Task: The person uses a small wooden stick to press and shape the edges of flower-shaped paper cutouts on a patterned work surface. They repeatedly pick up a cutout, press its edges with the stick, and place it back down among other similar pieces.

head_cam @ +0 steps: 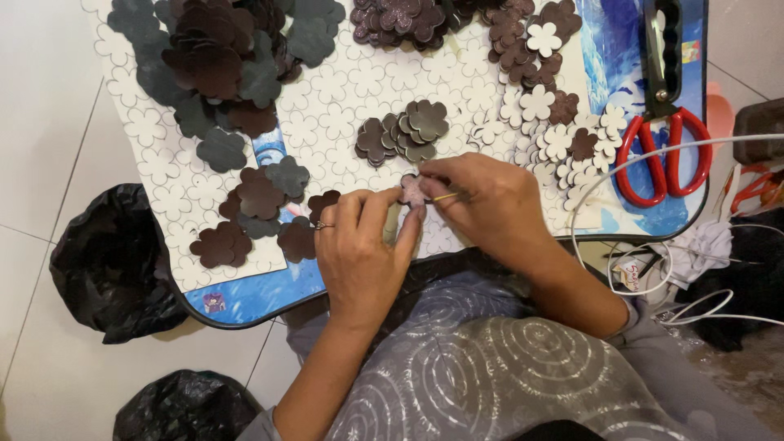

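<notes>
Over a blue counter (629, 57) strewn with flower cutouts, the left hand (363, 253) pinches a small brown flower-shaped leather piece (412, 190) while the right hand (490, 208) grips a thin yellowish stick (446, 197).

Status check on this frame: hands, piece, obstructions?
Left hand pinching small flower piece. Right hand holds thin stick to it. Cut flower stack close ahead.
</notes>
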